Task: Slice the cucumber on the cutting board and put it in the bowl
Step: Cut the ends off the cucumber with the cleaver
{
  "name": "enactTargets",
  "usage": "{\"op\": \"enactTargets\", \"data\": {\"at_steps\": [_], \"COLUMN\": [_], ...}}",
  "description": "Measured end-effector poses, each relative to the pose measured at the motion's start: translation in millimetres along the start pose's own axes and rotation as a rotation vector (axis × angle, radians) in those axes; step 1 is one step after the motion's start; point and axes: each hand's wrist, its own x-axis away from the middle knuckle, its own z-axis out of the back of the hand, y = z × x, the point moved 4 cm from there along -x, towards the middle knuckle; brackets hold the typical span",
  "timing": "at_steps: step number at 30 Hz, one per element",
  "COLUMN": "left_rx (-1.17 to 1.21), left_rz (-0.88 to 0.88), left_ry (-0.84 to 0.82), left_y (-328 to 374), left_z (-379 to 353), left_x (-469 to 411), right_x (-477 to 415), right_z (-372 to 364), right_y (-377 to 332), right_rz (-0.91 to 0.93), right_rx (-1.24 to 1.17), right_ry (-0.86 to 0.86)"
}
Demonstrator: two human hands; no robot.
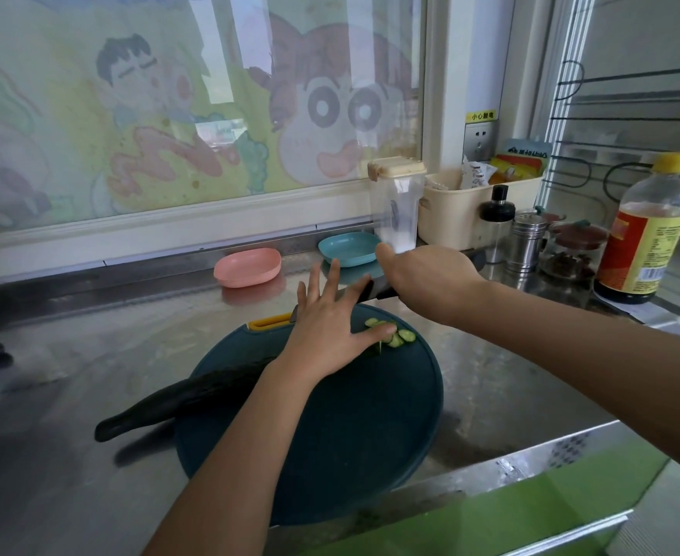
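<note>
Board (330,435) at the counter's (89,355) front edge carries the cucumber (186,399) — left hand (326,335), fingers spread, steadies its cut end beside the slices (396,337). Right hand (422,282) holds the knife (350,296) behind, fingers hidden. Pink bowl (248,267) and blue bowl (348,249) wait at the back edge.

The cucumber (194,395) is long and very dark green. It lies slantwise from the lower left toward the frame's centre, its rounded tip hanging past the left edge of the cutting board (350,435). Its cut end is pale and sits under the flat, spread left hand (330,335). Just right of that end, a small cluster of thin, pale green slices (400,337) lies on the board's upper part. The board is round and dark teal with a yellow grip at its top rim. Beyond it stand 2 shallow bowls, a pink bowl (248,267) and, to its right, a blue bowl (346,248).
</note>
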Motion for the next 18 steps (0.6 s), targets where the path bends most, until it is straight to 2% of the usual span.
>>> {"op": "enactTargets", "data": {"at_steps": [8,18], "left_rx": [0.083,0.062], "left_rz": [0.049,0.113], "left_ry": [-0.036,-0.145], "left_y": [-5,-7], "left_z": [-2,-6], "left_x": [-2,-2], "right_x": [17,40], "right_z": [9,18], "right_y": [21,45], "right_rz": [-0.024,-0.072], "right_rx": [0.051,0.055], "right_ry": [0.017,-0.054]}}
